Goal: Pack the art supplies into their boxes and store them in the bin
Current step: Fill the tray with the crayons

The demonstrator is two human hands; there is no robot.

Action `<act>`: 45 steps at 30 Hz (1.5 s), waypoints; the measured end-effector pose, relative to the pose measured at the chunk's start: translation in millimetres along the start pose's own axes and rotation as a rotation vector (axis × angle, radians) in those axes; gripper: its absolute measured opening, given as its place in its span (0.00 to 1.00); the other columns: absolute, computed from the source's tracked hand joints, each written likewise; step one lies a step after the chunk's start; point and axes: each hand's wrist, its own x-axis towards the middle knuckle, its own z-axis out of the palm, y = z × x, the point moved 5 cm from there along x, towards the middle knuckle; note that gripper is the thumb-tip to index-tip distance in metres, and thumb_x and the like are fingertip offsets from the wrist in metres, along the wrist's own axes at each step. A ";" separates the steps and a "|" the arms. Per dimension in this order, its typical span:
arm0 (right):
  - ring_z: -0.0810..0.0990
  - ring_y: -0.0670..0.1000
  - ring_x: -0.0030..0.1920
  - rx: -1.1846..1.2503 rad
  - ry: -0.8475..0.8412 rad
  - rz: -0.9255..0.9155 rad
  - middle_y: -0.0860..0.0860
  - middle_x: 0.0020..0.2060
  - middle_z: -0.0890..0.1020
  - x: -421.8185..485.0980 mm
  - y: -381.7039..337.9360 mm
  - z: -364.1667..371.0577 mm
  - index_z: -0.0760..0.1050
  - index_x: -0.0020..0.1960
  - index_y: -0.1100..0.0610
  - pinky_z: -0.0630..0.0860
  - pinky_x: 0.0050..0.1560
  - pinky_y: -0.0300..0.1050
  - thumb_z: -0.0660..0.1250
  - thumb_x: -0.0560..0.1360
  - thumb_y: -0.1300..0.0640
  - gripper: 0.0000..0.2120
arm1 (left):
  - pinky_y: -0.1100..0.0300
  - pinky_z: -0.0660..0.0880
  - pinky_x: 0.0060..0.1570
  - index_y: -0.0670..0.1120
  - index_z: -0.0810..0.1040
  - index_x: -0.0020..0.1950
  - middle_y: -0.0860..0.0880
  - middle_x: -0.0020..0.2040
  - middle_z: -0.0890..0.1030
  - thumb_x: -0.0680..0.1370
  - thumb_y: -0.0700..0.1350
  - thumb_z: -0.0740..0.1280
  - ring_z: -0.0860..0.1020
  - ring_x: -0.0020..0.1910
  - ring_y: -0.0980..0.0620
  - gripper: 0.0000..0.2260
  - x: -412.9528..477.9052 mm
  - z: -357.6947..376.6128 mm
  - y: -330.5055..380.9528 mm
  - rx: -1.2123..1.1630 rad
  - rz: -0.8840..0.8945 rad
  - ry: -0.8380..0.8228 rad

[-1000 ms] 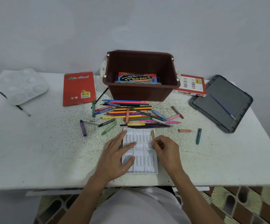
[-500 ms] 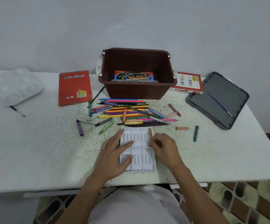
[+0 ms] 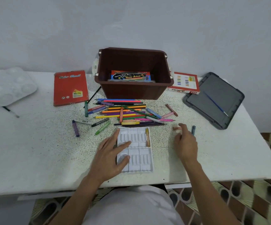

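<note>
A white plastic pastel tray point(image 3: 141, 161) lies at the table's near edge, with one yellow-brown pastel point(image 3: 147, 137) in its top right slot. My left hand point(image 3: 111, 155) rests flat on the tray's left side. My right hand point(image 3: 186, 142) hovers to the right of the tray, fingers loosely spread, its fingertips at a salmon pastel point(image 3: 175, 128) and beside a dark teal pastel point(image 3: 193, 129). A heap of coloured pencils and pastels point(image 3: 126, 113) lies behind the tray. The brown bin point(image 3: 134, 90) stands at the back with a water colour box point(image 3: 130, 76) inside.
A red colour pencil box point(image 3: 70, 87) lies left of the bin, an oil pastels box point(image 3: 184, 83) right of it. The grey bin lid point(image 3: 214, 99) carries a blue brush. A white palette point(image 3: 8, 86) sits far left. Purple point(image 3: 75, 130) and green point(image 3: 102, 128) pastels and markers lie scattered.
My right hand has left the tray's top right slot, where the yellow-brown pastel now lies, and moved right toward the salmon pastel. My left hand stays on the tray.
</note>
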 end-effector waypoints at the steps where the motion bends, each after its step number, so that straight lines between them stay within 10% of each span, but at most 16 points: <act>1: 0.73 0.52 0.31 -0.012 -0.003 -0.009 0.56 0.41 0.82 1.8 3.5 -0.7 0.73 0.64 0.54 0.60 0.28 0.40 0.58 0.79 0.66 0.17 | 0.59 0.51 0.74 0.59 0.73 0.72 0.51 0.81 0.52 0.78 0.61 0.61 0.57 0.78 0.54 0.22 0.0 0.0 0.3 0.000 -0.001 0.000; 13: 0.79 0.57 0.42 -0.067 0.047 0.033 0.56 0.52 0.74 -5.9 3.3 0.1 0.79 0.54 0.56 0.68 0.38 0.42 0.65 0.81 0.51 0.10 | 0.62 0.48 0.74 0.59 0.73 0.71 0.51 0.81 0.53 0.77 0.60 0.63 0.59 0.77 0.56 0.22 2.0 -1.2 5.0 -0.013 -0.007 0.010; 23: 0.80 0.47 0.38 0.379 -0.150 -0.090 0.49 0.36 0.82 -45.1 -71.6 31.6 0.79 0.45 0.56 0.77 0.40 0.47 0.68 0.79 0.54 0.07 | 0.62 0.47 0.75 0.60 0.73 0.71 0.51 0.81 0.53 0.77 0.60 0.62 0.58 0.78 0.56 0.22 0.3 -2.0 2.7 0.006 -0.029 0.010; 39: 0.70 0.40 0.36 0.216 -0.086 -0.194 0.49 0.41 0.71 -46.6 -70.0 49.5 0.80 0.51 0.53 0.63 0.33 0.34 0.70 0.77 0.56 0.03 | 0.52 0.56 0.74 0.60 0.73 0.71 0.52 0.81 0.53 0.77 0.60 0.62 0.60 0.77 0.55 0.22 -0.1 1.0 0.0 -0.030 -0.018 0.028; 45: 0.73 0.49 0.33 0.110 -0.027 -0.362 0.53 0.42 0.73 -54.8 -71.7 49.9 0.83 0.51 0.59 0.73 0.31 0.43 0.72 0.76 0.59 0.05 | 0.51 0.57 0.73 0.59 0.74 0.71 0.51 0.81 0.53 0.77 0.61 0.62 0.60 0.77 0.55 0.22 -1.1 1.2 -0.9 -0.023 -0.015 0.030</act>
